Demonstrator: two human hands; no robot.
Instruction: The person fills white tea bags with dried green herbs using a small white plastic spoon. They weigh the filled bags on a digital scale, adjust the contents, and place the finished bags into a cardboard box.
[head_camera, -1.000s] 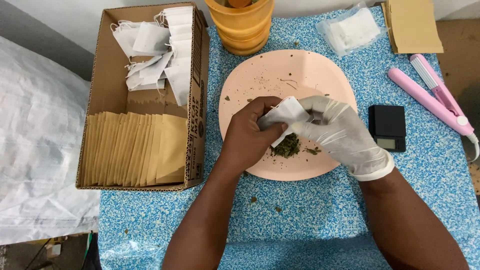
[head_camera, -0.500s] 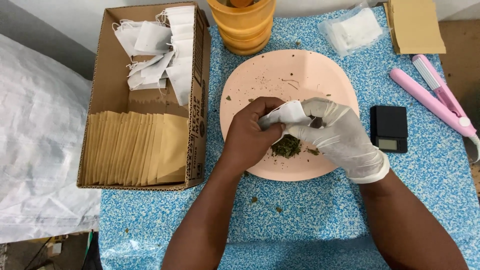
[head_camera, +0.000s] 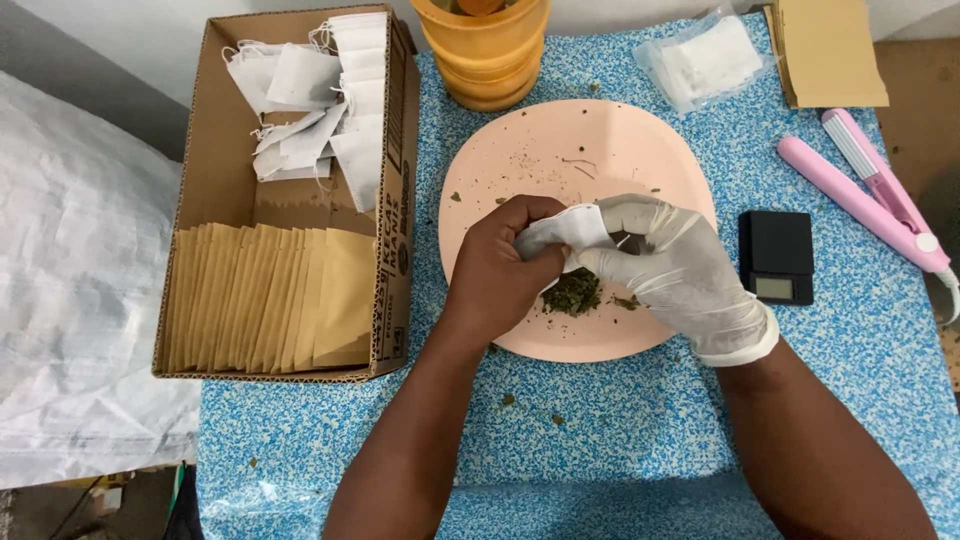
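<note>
The person's bare left hand (head_camera: 497, 268) and gloved right hand (head_camera: 680, 272) are meeting over a pink plate (head_camera: 530, 140) on the blue speckled worktop (head_camera: 620, 420), and both are gripping a small white filter bag (head_camera: 567, 228) between them. The left fingers are curling closed around the bag's left edge, while the right fingers are pinching its right side. Directly beneath the bag, a small heap of dried green herb (head_camera: 572, 292) is lying on the plate. A cardboard box (head_camera: 215, 160) is sitting to the left, holding more white bags (head_camera: 320, 90) and a row of tan envelopes (head_camera: 270, 295). A small black scale (head_camera: 776, 256) and a pink heat sealer (head_camera: 870, 185) are lying to the right, and an orange container (head_camera: 485, 55) is standing just beyond the plate.
</note>
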